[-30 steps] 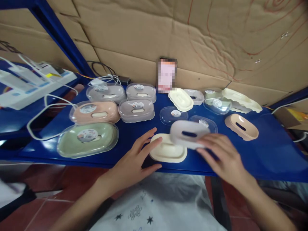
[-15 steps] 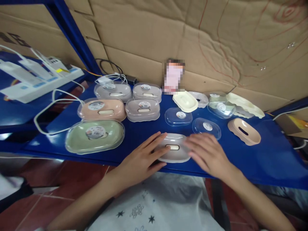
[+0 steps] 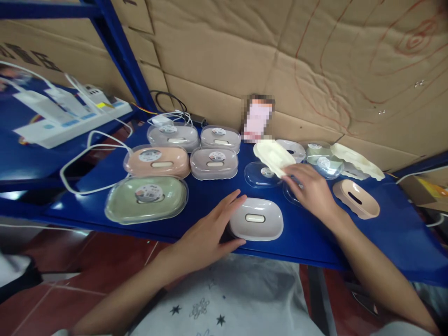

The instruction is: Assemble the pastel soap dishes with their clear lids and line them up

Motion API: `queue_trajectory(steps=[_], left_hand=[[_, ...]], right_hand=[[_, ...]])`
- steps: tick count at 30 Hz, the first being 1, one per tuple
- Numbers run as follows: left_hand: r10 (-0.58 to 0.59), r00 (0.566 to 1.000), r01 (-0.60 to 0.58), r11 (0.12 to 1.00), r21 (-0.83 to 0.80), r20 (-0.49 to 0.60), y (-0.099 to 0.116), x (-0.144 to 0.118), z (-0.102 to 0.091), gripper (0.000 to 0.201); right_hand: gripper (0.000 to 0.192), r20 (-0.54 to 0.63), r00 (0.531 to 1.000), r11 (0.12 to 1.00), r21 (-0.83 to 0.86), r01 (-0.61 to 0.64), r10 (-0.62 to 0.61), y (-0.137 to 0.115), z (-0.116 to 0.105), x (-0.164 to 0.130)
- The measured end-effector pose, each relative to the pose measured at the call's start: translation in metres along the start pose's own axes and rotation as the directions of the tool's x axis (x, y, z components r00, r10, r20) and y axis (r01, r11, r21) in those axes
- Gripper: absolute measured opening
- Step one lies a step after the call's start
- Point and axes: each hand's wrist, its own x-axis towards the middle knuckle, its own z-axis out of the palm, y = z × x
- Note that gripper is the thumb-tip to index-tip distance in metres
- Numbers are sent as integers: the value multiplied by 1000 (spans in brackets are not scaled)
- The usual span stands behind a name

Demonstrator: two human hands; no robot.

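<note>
A pale grey soap dish (image 3: 271,225) with a cream slot insert lies near the table's front edge. My left hand (image 3: 210,233) rests against its left end, fingers and thumb stretched apart at its far and near edges. Farther back and right, my right hand (image 3: 310,189) pinches the near right end of a cream soap dish part (image 3: 273,156), which is tilted. Just beneath that part is a clear lid (image 3: 257,176) with a round label. Another clear lid (image 3: 290,193) is partly hidden by my right hand.
On the left sit several lidded soap dishes, among them a green one (image 3: 145,198) and a peach one (image 3: 156,161). A peach dish (image 3: 357,198) and cream parts (image 3: 360,161) lie right. A power strip (image 3: 73,123), white cable (image 3: 65,179) and blurred phone (image 3: 258,119) are there too.
My right hand has left the grey dish, moved back and closed on the cream part, tilting it up. My left hand stays at the grey dish, its index finger now off the insert.
</note>
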Motion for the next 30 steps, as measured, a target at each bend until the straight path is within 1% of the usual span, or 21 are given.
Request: queue_trajectory(steps=[1,3,5,6,8,10,13,15,19,21,24,26,27,28,30], left_hand=[[-8,1000,7,1000,-30,-24,-1,0,1,103],[-16,997,9,996,-90,-77,-3,1,2,112],[-18,995,5,992,-125,-102,-4,1,2,116],[-16,995,3,992,-128,-97,-4,2,2,114],[0,998,-7,994,-108,-61,-3,2,0,103],[25,999,-28,997,-76,-33,-3,1,-1,89],[58,997,-59,998,-20,-54,-4,0,-1,69],[69,996,-69,998,10,-57,-5,-2,0,65],[64,998,-63,998,15,-24,-6,-3,2,75],[46,999,-46,999,7,0,-5,-3,2,81],[41,999,-40,999,-19,23,-4,-2,1,93],[52,999,-52,998,-29,3,-3,-2,1,95],[51,999,-51,998,-26,-7,-3,-1,0,93],[49,999,-49,999,-17,-13,-2,-1,0,86],[62,998,-62,998,1,-20,-1,-1,-1,63]], right_hand=[[22,-19,999,996,76,44,-43,-9,-8,-14],[27,21,992,973,198,116,-122,-29,-22,-41],[29,69,981,950,271,155,-180,-48,-30,-61],[28,90,977,944,288,162,-195,-56,-31,-68],[27,118,970,942,288,172,-213,-68,-29,-75],[30,117,967,948,254,192,-227,-76,-22,-76],[36,53,972,956,198,216,-231,-83,-10,-77],[39,2,979,962,186,200,-204,-85,-3,-80],[44,-28,985,959,225,170,-168,-87,4,-86],[43,-48,989,948,284,146,-138,-87,3,-88],[36,-88,996,908,413,62,-28,-82,0,-89],[32,-110,992,905,424,-14,67,-76,-3,-90],[31,-126,986,919,391,-48,105,-72,-3,-92],[30,-141,981,936,343,-78,134,-68,-4,-93],[27,-159,974,962,246,-117,159,-59,-3,-97]])
